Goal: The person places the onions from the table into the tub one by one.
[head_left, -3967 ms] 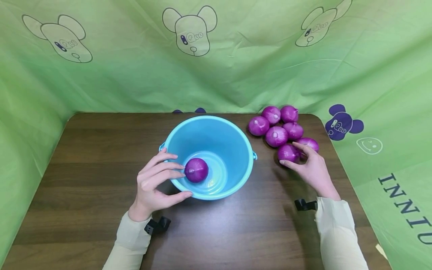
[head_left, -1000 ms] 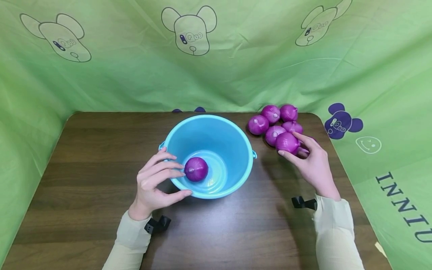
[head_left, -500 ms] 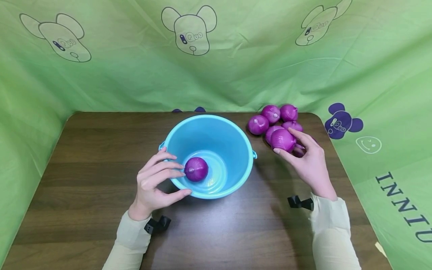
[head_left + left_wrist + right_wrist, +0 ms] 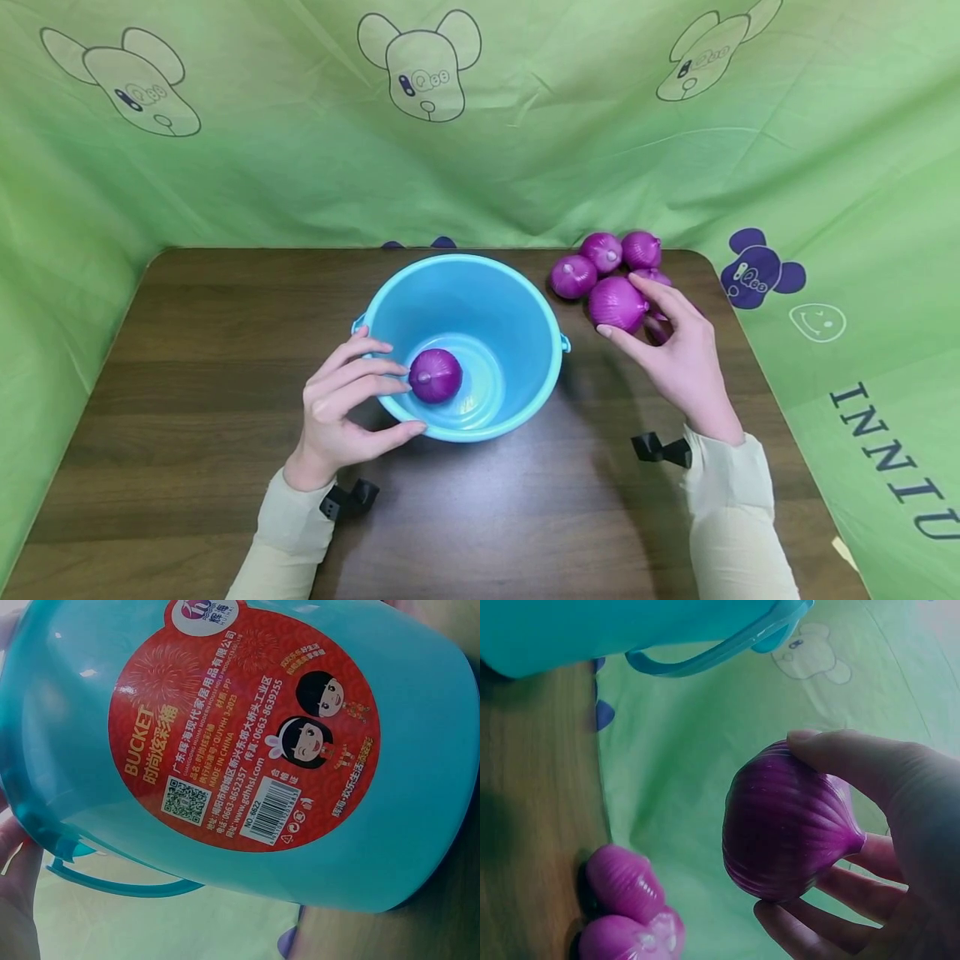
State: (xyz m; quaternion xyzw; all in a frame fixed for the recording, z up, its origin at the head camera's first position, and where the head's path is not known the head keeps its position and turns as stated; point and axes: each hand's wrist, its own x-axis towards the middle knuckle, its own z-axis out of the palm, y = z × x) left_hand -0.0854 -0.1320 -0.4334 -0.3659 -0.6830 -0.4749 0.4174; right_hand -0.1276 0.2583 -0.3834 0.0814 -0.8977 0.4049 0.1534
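A blue plastic bucket (image 4: 528,400) stands upright mid-table, with one purple onion (image 4: 436,376) on its floor. My left hand (image 4: 348,408) holds the bucket's near left rim, fingers over the edge and thumb at the front. In the left wrist view the bucket's wall (image 4: 420,750) carries a red label (image 4: 244,727). Between thumb and fingertips, my right hand (image 4: 682,354) grips another purple onion (image 4: 617,303), raised in front of the pile. The right wrist view shows that held onion (image 4: 787,825) off the table, its pointed end toward the palm.
Several more onions (image 4: 573,277) are clustered at the table's back right corner, some partly hidden by my right hand. The bucket's handle (image 4: 705,660) hangs down its far side. A green cloth (image 4: 525,167) rises behind the brown wooden table (image 4: 225,350).
My right hand has lifted an onion from the front of the pile and moved it left, toward the bucket. My left hand and the bucket have stayed in place.
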